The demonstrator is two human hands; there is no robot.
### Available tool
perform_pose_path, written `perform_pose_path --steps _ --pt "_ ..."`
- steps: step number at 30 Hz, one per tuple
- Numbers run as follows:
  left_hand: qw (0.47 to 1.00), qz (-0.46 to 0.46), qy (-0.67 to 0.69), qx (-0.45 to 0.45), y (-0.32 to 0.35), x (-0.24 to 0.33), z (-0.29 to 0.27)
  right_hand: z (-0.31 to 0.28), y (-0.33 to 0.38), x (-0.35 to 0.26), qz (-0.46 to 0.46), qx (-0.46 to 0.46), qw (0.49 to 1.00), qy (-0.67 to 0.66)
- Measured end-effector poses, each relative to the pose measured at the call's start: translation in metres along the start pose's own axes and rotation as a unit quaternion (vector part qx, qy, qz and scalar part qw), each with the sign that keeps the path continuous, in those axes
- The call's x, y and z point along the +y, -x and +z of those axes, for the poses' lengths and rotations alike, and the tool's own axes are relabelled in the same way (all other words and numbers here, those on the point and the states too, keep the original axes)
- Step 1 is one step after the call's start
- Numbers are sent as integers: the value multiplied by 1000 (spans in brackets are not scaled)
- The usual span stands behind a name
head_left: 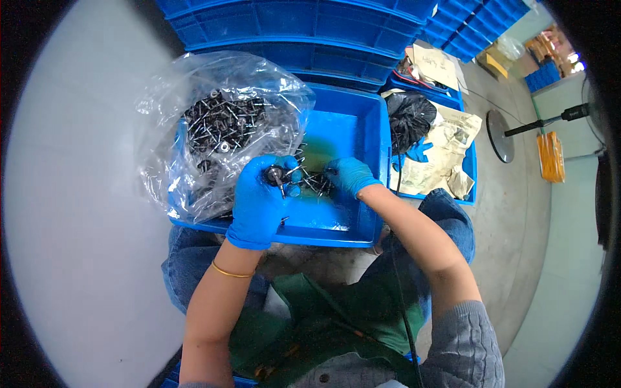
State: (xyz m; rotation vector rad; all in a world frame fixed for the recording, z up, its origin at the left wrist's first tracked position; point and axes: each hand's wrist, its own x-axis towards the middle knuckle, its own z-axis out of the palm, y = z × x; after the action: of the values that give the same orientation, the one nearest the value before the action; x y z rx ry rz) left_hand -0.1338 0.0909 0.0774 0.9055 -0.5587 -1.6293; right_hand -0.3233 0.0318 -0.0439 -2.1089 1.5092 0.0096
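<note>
My left hand (257,200), in a blue glove, is closed around a dark round part with a thin metal shaft (276,175). Its shaft points down toward the lower right. My right hand (352,176), gloved too, has its fingers bent into a small pile of similar dark shafted parts (317,183). What those fingertips pinch is hidden. The pile lies in a blue plastic bin (336,231), where a yellowish-green wet patch shows on the floor. At the bin's left side, a clear plastic bag (165,152) holds many more shafted parts (223,123).
Stacked blue crates (291,22) rise behind the bin. To the right, another blue crate (470,184) carries brown paper (453,136), a black plastic bag (411,119) and a blue glove (420,152). A black cable (400,284) hangs down in front. A round-based stand (500,136) is farther right.
</note>
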Motion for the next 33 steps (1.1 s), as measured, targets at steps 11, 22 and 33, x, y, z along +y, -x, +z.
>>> perform_pose_path --steps 11,22,33 --pt "997 -19 -70 20 -3 -1 6 6 -20 -34 -262 176 945 89" --pt "986 -108 -105 68 -6 1 16 -70 47 -49 84 -73 761 -640" --pt "961 17 -277 -6 -1 -5 39 -80 72 -80 78 -148 423 -890"
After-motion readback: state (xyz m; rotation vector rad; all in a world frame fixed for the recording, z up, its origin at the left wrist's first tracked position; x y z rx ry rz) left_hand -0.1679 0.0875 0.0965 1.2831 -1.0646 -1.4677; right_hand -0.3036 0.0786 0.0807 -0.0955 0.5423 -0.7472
